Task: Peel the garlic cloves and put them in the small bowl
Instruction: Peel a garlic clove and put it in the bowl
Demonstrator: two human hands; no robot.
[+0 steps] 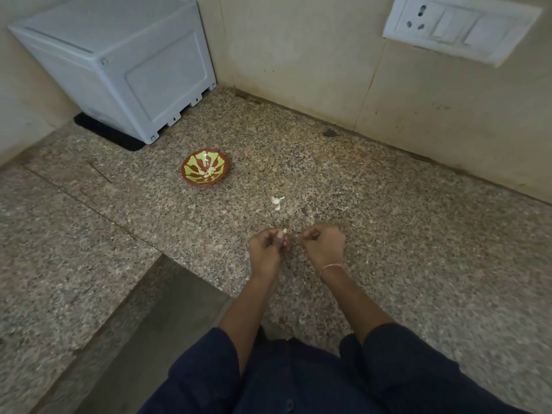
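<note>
Dark blue sleeves (pixel 403 363) are noted at the bottom edge, with both bare forearms extended over the speckled stone counter (pixel 418 234). The left hand (pixel 266 253) is recorded with fingers curled, and a garlic clove (pixel 285 231) is pinched at the fingertips with its pale end exposed beyond them. The right hand (pixel 324 245), marked by a thin wrist thread (pixel 331 266), is likewise curled. A pale shred of skin (pixel 296 235) appears to be pinched at its fingertips, just beside the clove; the item is very small, so this is entered as a judgement. Two loose cloves (pixel 277 202) are observed just beyond the fingertips of both hands, apart from them. The small bowl (pixel 203 183) is located farther beyond and to the left of the left fingers, well apart, with peeled cloves (pixel 209 172) lying inside. The step in hand is judged to be the stripping of skin from the held clove. For sound execution, the clove should be pinched firmly at its base by the left fingers while the skin is drawn away lengthwise by the right fingers, in one strip where possible. Residual papery film should be checked for before the clove is carried to the bowl. A grey box (pixel 119 61) and a socket plate (pixel 460 25) are noted far beyond the fingers.
</note>
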